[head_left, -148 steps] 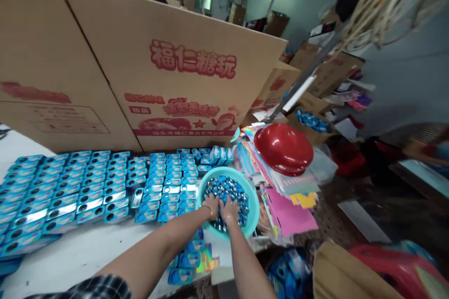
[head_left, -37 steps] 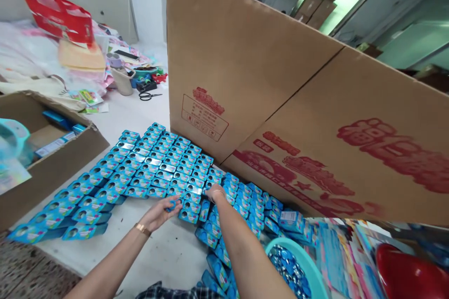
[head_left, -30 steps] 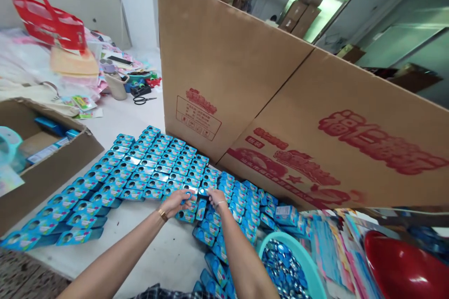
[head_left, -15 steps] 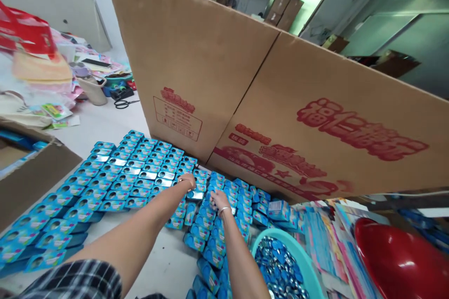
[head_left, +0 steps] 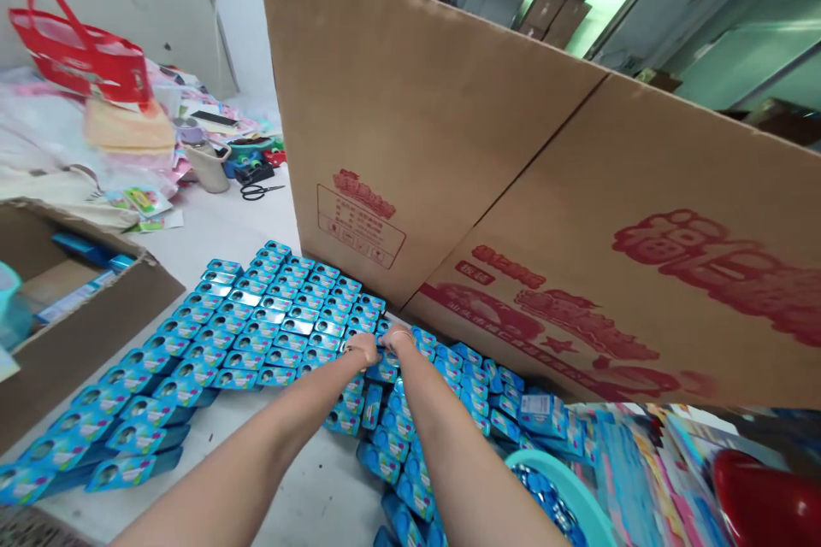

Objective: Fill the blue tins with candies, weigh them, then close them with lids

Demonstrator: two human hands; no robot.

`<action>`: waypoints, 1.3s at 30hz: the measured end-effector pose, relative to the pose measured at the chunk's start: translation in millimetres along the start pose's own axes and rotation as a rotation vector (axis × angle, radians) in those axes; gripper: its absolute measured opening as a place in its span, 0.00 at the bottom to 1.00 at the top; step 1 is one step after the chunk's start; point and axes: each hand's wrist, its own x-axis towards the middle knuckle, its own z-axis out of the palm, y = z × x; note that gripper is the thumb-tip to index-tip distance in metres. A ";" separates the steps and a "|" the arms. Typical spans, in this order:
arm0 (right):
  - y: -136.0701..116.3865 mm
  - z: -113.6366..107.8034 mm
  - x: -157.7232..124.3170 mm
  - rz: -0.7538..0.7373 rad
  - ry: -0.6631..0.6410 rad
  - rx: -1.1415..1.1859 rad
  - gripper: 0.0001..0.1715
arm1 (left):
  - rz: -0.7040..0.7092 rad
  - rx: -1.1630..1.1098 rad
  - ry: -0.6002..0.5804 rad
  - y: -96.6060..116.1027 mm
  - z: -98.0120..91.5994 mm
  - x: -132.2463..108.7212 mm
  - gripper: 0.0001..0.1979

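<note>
Rows of small blue boxes (head_left: 266, 316), each with a round dark opening on its upper face, cover the table. My left hand (head_left: 364, 349) is closed at a blue box (head_left: 383, 370) in the middle of the rows. Close beside it on the right is my right hand (head_left: 398, 339), its fingers bent down over the same box. Its fingertips are turned away, and what they hold, if anything, is hidden. Near my right forearm stands a turquoise basin (head_left: 581, 491) with shiny blue and silver round pieces (head_left: 545, 496) inside.
A tall cardboard sheet (head_left: 410, 120) stands behind the boxes. An open carton (head_left: 83, 316) is at the left, with scissors (head_left: 260, 191), a beige mug (head_left: 209, 167) and a red bag (head_left: 90, 60) beyond. A red bowl (head_left: 766, 500) lies at the right.
My right hand has moved up and away from me, close to my left hand. The view has shifted left, so the carton shows more and the basin less.
</note>
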 end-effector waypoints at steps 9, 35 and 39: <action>19.0 4.8 -18.7 0.009 0.016 0.566 0.14 | -0.056 -0.541 -0.047 -53.3 -41.4 -12.2 0.16; 144.7 50.0 -81.2 -0.136 -0.087 1.652 0.30 | -0.253 0.179 0.076 46.5 -40.5 82.4 0.18; 141.6 53.0 -89.3 -0.180 -0.066 1.489 0.30 | -0.284 0.098 0.082 61.4 -43.2 90.0 0.18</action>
